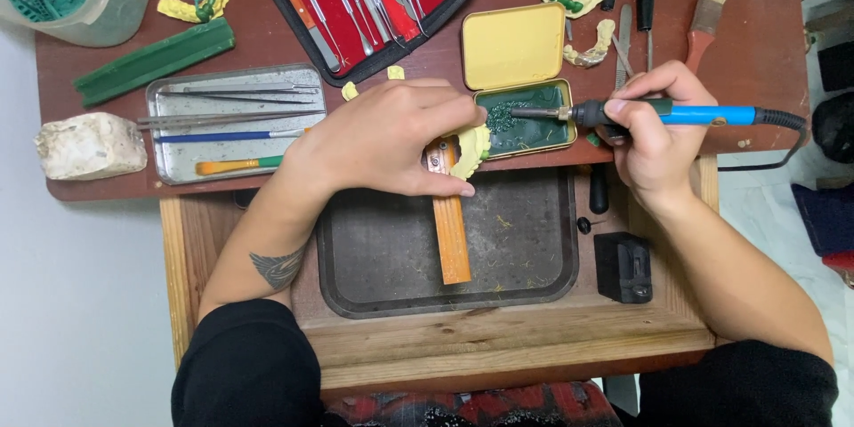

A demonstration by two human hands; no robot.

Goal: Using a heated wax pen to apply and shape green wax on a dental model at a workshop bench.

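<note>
Bench (pixel 427 62): it is carrying tools, brushes and more yellow tooth moulds above both hands.
Tin (pixel 525 120): it is lying open just left of the right grip, green wax still inside.
Left hand (pixel 382 138): its grip is curling closed around a yellow mould (pixel 471 147) on a wooden peg (pixel 451 222).
Right hand (pixel 654 124): its grip is pinching the blue hot tool (pixel 694 114), tip dipping into the tin.
Progress: I think wax is only being picked up; the mould looks unfinished.

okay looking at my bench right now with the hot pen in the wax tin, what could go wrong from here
The blue-handled electric wax pen in your right hand has its metal tip in the small yellow tin of green wax, close to your left hand holding the yellow dental cast; a slip could burn the fingers. The tin sits near the table edge above the dark tray and might get nudged off. The pen's black cord trails off the table and could snag.
</note>
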